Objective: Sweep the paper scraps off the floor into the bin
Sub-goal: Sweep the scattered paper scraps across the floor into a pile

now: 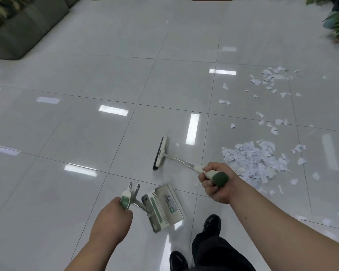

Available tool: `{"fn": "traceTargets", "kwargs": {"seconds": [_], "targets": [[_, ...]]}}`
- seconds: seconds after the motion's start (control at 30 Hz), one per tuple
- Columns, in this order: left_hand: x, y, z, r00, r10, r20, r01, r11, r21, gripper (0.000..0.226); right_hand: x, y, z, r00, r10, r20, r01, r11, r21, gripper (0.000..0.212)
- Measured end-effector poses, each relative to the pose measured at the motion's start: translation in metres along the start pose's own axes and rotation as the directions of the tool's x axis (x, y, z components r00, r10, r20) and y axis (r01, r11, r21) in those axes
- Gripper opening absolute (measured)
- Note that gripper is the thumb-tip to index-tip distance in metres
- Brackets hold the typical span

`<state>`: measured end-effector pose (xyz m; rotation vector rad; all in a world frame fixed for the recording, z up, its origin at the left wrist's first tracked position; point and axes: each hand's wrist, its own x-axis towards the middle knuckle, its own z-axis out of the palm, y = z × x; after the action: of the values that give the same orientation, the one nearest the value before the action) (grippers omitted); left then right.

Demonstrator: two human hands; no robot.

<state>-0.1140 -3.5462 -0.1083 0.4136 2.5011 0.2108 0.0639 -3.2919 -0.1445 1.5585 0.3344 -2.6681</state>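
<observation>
Progress: early, I'm judging. Nothing is showing in the dustpan (164, 204), and no bin is in view.
Done so far: most paper scraps (256, 161) are lying bunched in a heap on the floor (86, 133), near-right, so they're looking part-gathered.
Left to do: loose bits are lying strewn far-right & round the heap. All of it is waiting to go into the pan, then the bin.
Right hand (215, 182): fist is wrapping the broom (160, 153) at its green grip end.
Left hand (114, 216): fingers are curling round the dustpan handle top.
Broom axis: the shaft is running from the near-right grip out to the head, left & a bit far. It's pointing away from the heap, with the head bar lying near-to-far and the bristles facing left.
Dustpan: sitting near-centre, by the shoe (211, 223). Can't tell if it's touching the floor.
</observation>
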Motion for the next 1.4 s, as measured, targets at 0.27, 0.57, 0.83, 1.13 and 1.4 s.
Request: {"fn": "traceTargets", "kwargs": {"seconds": [0.27,0.57,0.83,1.13,1.4], "targets": [[0.018,0.064,0.011,0.999,-0.052,0.015,0.05,0.996,0.072,0.007,0.01,-0.074,-0.031,0.991,0.09,-0.103,-0.07,0.982,0.177,0.026],[0.044,0.128,0.004,1.0,-0.011,0.021,0.006,0.981,0.196,0.009,-0.042,-0.1,-0.014,0.962,-0.03,-0.27,0.064,0.991,0.119,0.014],[0.06,0.149,0.009,0.998,0.042,0.044,-0.052,0.967,0.251,0.01,-0.071,-0.079,-0.033,0.964,-0.023,-0.267,0.034,0.999,0.036,0.012],[0.068,0.163,0.013,0.994,0.07,0.088,-0.089,0.967,0.24,0.012,-0.085,-0.079,-0.052,0.973,0.107,-0.204,-0.116,0.993,-0.031,0.025],[0.073,0.176,0.016,0.987,0.112,0.114,-0.137,0.96,0.244,0.013,-0.097,-0.082,-0.078,0.934,0.043,-0.355,-0.042,0.999,0.008,0.054]]}}
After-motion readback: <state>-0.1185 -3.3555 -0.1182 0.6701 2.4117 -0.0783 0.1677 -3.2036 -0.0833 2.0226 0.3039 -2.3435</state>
